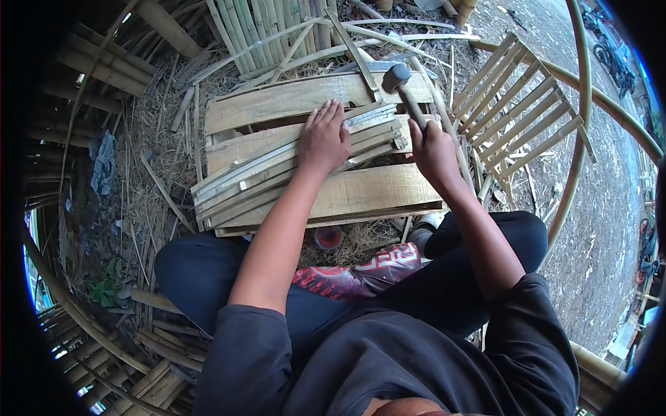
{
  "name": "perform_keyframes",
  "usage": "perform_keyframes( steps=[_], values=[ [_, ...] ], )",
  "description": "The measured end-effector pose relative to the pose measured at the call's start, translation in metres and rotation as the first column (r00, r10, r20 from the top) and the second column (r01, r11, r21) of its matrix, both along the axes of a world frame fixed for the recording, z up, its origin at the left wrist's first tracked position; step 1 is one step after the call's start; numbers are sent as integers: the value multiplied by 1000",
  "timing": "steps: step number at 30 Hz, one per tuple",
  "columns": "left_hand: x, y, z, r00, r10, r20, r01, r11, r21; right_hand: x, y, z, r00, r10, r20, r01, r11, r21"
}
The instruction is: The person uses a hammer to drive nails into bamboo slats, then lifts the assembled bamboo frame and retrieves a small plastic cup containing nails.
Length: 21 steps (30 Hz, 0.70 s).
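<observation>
evidently for steadiness, the left hand [325, 141] lies flat on the slats [267, 172] at eleven o'clock, bundled across a plank bench [350, 192]; at its three o'clock, the right hand [436, 150] clamps the hammer's [411, 100] handle, seemingly for control.

Hands are blocking stuff
left hand [325, 140] hides part of the slats [263, 170], right hand [436, 151] covers part of the hammer [411, 104], can't tell what the round red thing [328, 238] is, motorbike [610, 61] too tiny for detail
</observation>
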State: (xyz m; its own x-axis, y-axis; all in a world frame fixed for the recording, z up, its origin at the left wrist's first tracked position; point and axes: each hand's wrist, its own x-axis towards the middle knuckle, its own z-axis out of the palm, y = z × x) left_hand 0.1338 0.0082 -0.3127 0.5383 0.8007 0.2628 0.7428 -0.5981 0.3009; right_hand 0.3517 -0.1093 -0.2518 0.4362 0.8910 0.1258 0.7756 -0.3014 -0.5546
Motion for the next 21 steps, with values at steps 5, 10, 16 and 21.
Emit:
perform_keyframes(
  steps=[5, 10, 16, 21],
  values=[
    [-5, 2, -4, 1000, 8, 10, -8, 1000, 14, 3, 2, 17, 998, -27, -59, 38, 982, 186],
    [0, 1, -1, 1000, 5, 12, -5, 1000, 20, -4, 2, 14, 999, 2, -52, -2, 1000, -12],
    [-5, 3, -5, 999, 14, 52, -13, 1000, -24, -12, 6, 38, 998, 15, -61, -5, 988, 154],
    [1, 3, -8, 1000, 3, 2, -3, 1000, -7, 2, 6, 7, 997, 64, 44, -55, 985, -165]
  ],
)
